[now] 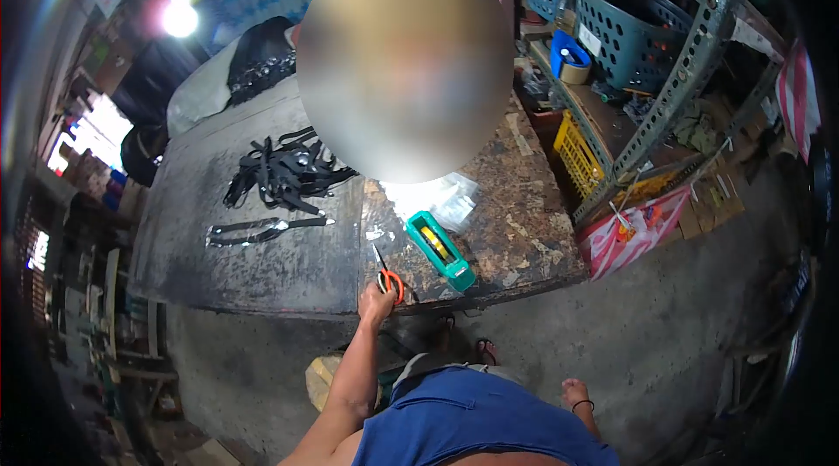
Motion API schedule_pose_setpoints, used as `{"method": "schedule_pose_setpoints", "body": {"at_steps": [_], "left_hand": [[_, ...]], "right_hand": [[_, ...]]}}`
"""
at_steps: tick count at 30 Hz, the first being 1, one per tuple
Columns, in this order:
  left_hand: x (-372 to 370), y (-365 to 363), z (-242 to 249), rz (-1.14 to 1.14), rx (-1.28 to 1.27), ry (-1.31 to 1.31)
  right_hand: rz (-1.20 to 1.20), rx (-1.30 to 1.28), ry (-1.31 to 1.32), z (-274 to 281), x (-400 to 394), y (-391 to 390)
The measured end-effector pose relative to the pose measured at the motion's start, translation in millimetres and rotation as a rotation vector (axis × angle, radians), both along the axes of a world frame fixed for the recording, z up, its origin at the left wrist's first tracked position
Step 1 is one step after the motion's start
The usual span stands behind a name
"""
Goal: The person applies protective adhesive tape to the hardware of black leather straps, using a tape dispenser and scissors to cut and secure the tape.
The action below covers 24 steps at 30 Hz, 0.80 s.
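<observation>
My left hand [376, 302] is at the table's front edge, its fingers closed on one handle of the orange-handled scissors [398, 286]. The blades point away from me over the tabletop. Just right of them lies a green tape dispenser [441, 253] with a yellow roll inside. My right hand [575, 392], a dark band at its wrist, hangs low beside my body. Its fingers look curled together, with nothing seen in them. A tangled pile of black straps [284, 173] lies on the left half of the table, with a wrapped strap bundle [253, 231] in front.
Clear plastic bags [456, 204] lie behind the dispenser. A blurred disc hides the table's far part. On the right stands a metal shelf [699, 55] with a grey-blue basket [631, 33]; a yellow crate [577, 156] is low beside the table. Sandalled feet show below the table's edge.
</observation>
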<state>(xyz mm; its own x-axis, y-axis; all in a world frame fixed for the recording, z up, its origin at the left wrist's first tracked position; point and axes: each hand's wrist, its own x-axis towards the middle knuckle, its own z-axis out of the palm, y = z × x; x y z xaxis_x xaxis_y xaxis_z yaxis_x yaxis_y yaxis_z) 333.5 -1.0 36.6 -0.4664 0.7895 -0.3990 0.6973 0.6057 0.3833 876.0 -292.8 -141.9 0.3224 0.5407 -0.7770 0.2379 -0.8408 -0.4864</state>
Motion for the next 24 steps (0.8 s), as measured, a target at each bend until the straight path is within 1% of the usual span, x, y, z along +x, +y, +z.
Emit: {"method": "schedule_pose_setpoints", "body": {"at_steps": [1, 2, 3, 4, 5, 6, 7, 9, 10, 12, 13, 14, 15, 17, 18, 19, 20, 21, 23, 24], "left_hand": [[-3, -13, 0, 0.050, 0.043, -0.100], [-1, -24, 14, 0.105, 0.087, -0.200], [3, -40, 28, 0.176, 0.101, -0.338], [5, -54, 22, 0.223, 0.108, -0.335], [3, -73, 13, 0.285, 0.164, -0.580], [1, -97, 6, 0.366, 0.251, -0.819], [5, -119, 9, 0.373, 0.255, -0.831], [12, -161, 11, 0.414, 0.282, -0.876], [15, -184, 8, 0.432, 0.302, -0.909], [18, -234, -4, 0.524, 0.352, -1.057], [12, -260, 4, 0.564, 0.306, -1.061], [8, -285, 12, 0.596, 0.255, -1.072], [6, -311, 7, 0.673, 0.293, -1.077], [-6, -365, 4, 0.793, 0.391, -1.074], [-10, -392, 2, 0.843, 0.434, -1.074], [-16, -419, 6, 0.918, 0.466, -1.051], [-23, -444, -2, 0.959, 0.500, -1.051], [-32, -473, -15, 1.012, 0.586, -1.088], [-47, -531, -30, 1.095, 0.725, -1.151], [-61, -557, -34, 1.135, 0.767, -1.140]], "right_hand": [[0.018, -0.054, -0.030, -4, 2, -4], [0.042, -0.110, -0.063, 0, 2, -2], [0.079, -0.110, -0.062, 3, 1, 1], [0.223, -0.154, -0.088, 30, -13, 15], [0.386, -0.196, -0.120, 48, -20, 32], [0.478, -0.122, -0.087, 24, -19, 34], [0.593, -0.045, -0.046, -13, -14, 38], [0.825, -0.131, 0.048, -27, -31, 82], [0.951, -0.126, 0.044, -27, -47, 104], [0.929, -0.043, 0.184, -20, -79, 138], [1.037, -0.043, 0.182, -14, -99, 158], [1.087, -0.053, 0.183, -6, -122, 176], [1.127, -0.063, 0.180, 1, -146, 188], [1.317, -0.041, 0.120, 11, -191, 208], [1.421, -0.017, 0.067, 14, -212, 215], [1.474, -0.012, 0.055, 14, -234, 216], [1.540, 0.059, 0.059, 11, -256, 215], [1.604, 0.130, 0.070, 7, -281, 209], [1.748, 0.048, 0.060, -8, -333, 195], [1.803, 0.054, 0.056, -17, -364, 180]]}}
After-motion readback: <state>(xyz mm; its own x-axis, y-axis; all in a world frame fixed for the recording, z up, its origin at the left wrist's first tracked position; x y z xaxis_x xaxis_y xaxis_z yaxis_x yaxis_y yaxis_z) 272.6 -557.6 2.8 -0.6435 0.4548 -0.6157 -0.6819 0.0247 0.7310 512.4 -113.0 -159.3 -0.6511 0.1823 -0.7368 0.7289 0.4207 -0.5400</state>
